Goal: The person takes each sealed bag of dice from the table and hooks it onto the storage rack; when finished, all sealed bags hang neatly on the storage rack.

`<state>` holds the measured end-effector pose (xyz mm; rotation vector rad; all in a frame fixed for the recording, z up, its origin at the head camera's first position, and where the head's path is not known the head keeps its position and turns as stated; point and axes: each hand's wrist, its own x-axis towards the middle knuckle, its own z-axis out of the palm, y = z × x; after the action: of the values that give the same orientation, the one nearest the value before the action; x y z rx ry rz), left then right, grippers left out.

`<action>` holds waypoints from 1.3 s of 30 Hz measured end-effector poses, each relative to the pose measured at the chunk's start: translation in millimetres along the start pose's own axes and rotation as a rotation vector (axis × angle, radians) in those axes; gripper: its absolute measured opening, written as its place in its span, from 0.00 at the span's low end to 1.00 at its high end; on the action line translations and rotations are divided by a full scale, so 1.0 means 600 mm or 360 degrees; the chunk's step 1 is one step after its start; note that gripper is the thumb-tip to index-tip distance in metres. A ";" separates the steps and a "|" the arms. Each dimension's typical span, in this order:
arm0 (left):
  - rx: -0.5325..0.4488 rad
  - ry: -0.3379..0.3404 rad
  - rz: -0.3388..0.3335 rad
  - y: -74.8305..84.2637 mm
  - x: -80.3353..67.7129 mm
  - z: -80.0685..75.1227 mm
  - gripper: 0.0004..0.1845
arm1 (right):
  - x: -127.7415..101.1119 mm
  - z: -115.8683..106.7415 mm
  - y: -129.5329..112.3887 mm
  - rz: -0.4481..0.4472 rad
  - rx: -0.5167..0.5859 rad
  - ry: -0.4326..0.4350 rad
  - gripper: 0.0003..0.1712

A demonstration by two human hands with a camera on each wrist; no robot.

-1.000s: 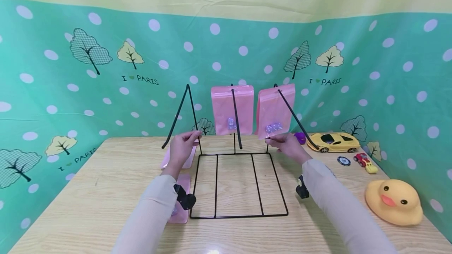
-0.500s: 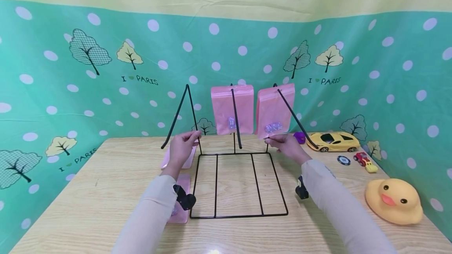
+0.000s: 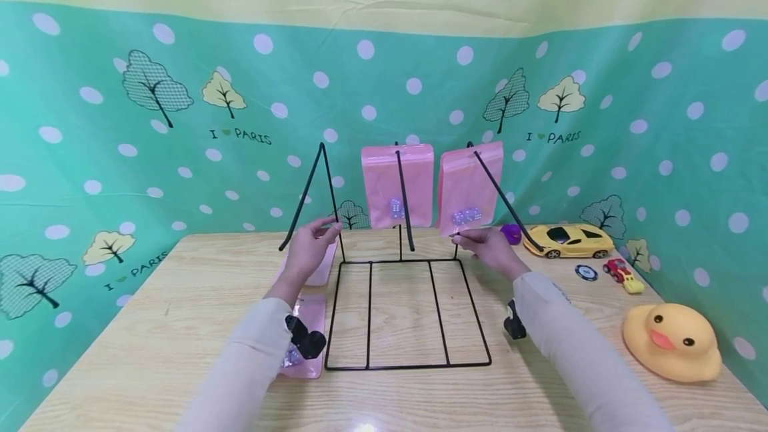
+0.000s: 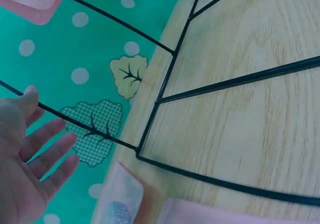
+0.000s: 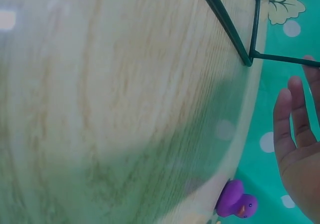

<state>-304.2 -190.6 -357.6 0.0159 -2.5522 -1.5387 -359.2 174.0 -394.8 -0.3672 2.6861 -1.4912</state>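
Note:
A black wire display rack [image 3: 369, 312] stands on the table, its flat base toward me and its hooks at the back. My left hand [image 3: 309, 249] is at the left upright; its fingers are spread, with the thumb right at the rod in the left wrist view. My right hand [image 3: 491, 249] pinches the lower part of the right upright. One pink pouch [image 3: 379, 182] with purple dice hangs on the middle hook, another pink pouch [image 3: 459, 185] on the right hook. The left hook [image 3: 304, 195] carries nothing. Two pink pouches lie by the left arm, the nearer pouch [image 3: 312, 365] partly covered.
To the right are a yellow toy car [image 3: 579, 242], a round chip [image 3: 586, 273], a red and yellow toy vehicle [image 3: 623, 277] and a large yellow duck [image 3: 669, 342]. A small purple duck [image 5: 232, 199] sits behind the right hand. A green dotted cloth [image 3: 240, 179] hangs behind the table.
My left hand's fingers have loosened at the upright, and its wrist and forearm have shifted slightly left. My right hand stays at its upright; rack and pouches keep their places.

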 end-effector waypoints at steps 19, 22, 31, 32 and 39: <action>0.0228 0.0064 0.0071 -0.023 -0.055 -0.083 0.21 | -0.009 -0.004 -0.014 -0.0011 -0.0063 -0.0015 0.23; 0.0294 0.0046 0.0063 -0.032 -0.064 -0.093 0.21 | -0.008 -0.005 -0.014 0.0012 -0.0067 -0.0005 0.24; 0.0399 -0.0018 -0.0005 -0.060 -0.090 -0.115 0.21 | -0.007 -0.007 -0.009 -0.0046 -0.0072 -0.0006 0.24; 0.0406 -0.0027 0.0001 -0.063 -0.093 -0.118 0.21 | -0.007 -0.006 -0.009 -0.0052 -0.0069 -0.0006 0.24; 0.0477 -0.0071 -0.0098 -0.087 -0.110 -0.130 0.19 | -0.005 -0.005 -0.008 -0.0057 -0.0080 -0.0017 0.23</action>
<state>-231.7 -277.6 -376.6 0.0983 -2.8174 -1.1728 -355.7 174.8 -389.4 -0.4268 2.7271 -1.4286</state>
